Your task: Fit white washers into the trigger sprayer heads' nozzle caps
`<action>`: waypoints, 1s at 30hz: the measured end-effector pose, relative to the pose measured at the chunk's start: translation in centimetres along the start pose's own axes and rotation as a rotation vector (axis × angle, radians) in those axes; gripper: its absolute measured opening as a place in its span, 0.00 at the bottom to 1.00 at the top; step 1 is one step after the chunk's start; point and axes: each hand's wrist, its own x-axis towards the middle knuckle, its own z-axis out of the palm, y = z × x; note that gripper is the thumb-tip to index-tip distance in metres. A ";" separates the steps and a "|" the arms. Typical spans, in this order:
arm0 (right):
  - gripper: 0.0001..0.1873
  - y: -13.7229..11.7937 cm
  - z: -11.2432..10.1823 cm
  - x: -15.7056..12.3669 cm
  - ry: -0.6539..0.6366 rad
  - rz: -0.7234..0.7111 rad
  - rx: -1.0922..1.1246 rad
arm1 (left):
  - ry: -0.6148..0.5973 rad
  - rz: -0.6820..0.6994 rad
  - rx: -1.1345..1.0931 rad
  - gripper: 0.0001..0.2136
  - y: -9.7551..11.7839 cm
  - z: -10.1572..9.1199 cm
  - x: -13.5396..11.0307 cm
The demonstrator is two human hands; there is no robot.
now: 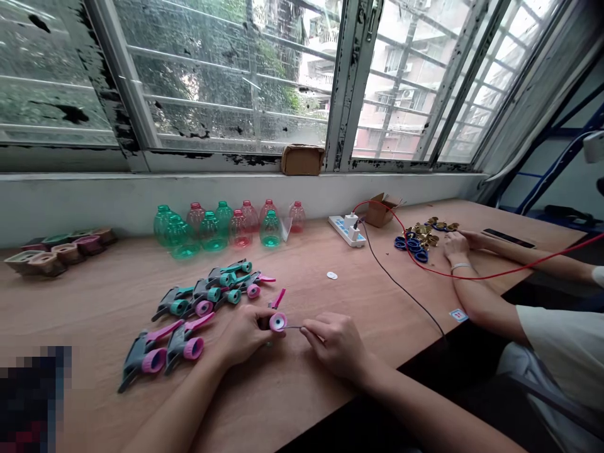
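Observation:
My left hand [248, 333] is closed around a trigger spray head with a pink collar [278, 322] and a pink lever [279, 298]; the collar's open end faces right, with a pale ring inside. Between the fingertips of my right hand [334, 343] is a thin grey rod [293, 327], its far end at the collar's opening. Whether that end is inside the collar I cannot tell. Left of my left hand lie two spray heads with pink collars [193, 348]. Several more spray heads [207, 290], mostly with teal collars, lie in a group behind them.
Clear green bottles [214, 233] and red bottles [240, 229] stand along the wall. Small bowl-like containers [66, 253] sit far left. A white disc [332, 275], a power strip [346, 231] and cables lie rightward. A co-worker's hands [457, 245] are at gold and blue parts [413, 245].

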 end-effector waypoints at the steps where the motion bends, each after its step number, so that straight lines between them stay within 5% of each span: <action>1: 0.16 -0.1 -0.1 0.1 0.005 0.000 -0.032 | 0.017 -0.006 0.007 0.09 0.0 0.1 0.0; 22: 0.17 -0.9 0.1 0.9 -0.016 0.175 0.081 | 0.152 0.000 0.042 0.13 0.5 0.7 0.0; 30: 0.21 -1.1 0.1 1.2 -0.036 0.238 0.325 | 0.172 0.007 0.026 0.12 0.5 0.8 0.0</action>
